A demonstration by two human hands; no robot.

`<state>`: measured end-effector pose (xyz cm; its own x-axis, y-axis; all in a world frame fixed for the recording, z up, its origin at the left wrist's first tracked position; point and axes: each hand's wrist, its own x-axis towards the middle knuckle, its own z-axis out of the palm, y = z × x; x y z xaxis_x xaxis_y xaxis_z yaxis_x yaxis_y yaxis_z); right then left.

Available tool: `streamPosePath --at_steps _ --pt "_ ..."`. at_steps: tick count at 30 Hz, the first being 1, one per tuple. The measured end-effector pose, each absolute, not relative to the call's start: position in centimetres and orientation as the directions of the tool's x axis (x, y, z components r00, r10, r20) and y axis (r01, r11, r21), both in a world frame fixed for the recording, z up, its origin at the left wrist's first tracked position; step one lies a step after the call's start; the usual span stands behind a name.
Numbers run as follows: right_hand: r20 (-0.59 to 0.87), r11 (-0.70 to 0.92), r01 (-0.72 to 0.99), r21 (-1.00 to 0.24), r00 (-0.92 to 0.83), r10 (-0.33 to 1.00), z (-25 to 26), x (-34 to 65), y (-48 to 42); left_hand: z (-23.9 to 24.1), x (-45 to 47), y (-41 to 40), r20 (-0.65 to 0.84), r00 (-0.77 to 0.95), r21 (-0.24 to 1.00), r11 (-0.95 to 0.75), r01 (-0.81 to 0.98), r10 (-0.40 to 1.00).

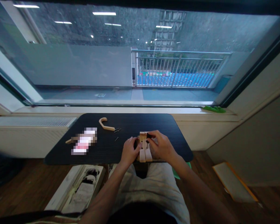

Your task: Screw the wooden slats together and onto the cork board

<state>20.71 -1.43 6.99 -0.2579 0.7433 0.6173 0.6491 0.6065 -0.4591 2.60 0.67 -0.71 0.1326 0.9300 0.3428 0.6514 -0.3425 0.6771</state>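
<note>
Wooden pieces [142, 154] between the fingers [155, 134]

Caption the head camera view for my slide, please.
Left hand and right hand on a wooden piece at a black table, wooden hook and small metal fasteners nearby.
</note>
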Motion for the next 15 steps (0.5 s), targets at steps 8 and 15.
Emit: streamPosePath --at_steps 8,15 --pt "0.618 0.605 0.626 -0.492 -0.239 0.749 7.09 20.74 -1.33 -0.47 2.57 0.53 0.372 0.147 0.665 -0.374 0.647 0.916" --pt "0.642 0.614 0.629 -0.478 -0.227 0.732 6.99 20.75 -1.16 -0.35 2.64 0.53 0.371 0.137 0.664 -0.365 0.653 0.919"
